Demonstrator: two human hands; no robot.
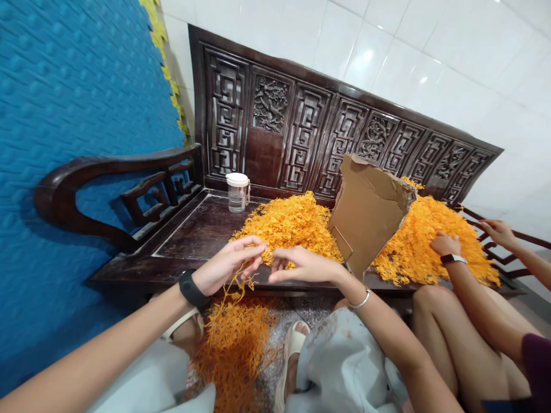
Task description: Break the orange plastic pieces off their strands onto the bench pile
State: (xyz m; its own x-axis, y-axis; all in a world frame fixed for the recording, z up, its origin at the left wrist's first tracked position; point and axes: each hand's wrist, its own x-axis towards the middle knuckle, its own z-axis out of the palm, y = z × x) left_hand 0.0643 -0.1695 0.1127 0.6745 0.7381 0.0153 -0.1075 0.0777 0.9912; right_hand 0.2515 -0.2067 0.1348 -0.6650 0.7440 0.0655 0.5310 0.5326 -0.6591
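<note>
My left hand (230, 261), with a dark band on its wrist, is closed in a pinch. From it hangs a thin, branching orange strand (235, 291), which looks like plastic. Close beside its fingertips is my right hand (301, 265), wearing a silver bangle. Its fingers are bent, and thumb and forefinger are apart with nothing clear between them. Behind both hands a heap of small orange branching pieces (297, 221) lies on the dark wooden bench (189, 229). Below, between my feet, a pile of orange strands (241, 338) covers part of the floor.
A lidded clear cup (237, 195) stands by the carved backrest. An upright cardboard piece (370, 206) separates my heap from another orange heap (434, 235). At the right, another person's hands (447, 245) reach over that heap. Blue matting (86, 103) lies left.
</note>
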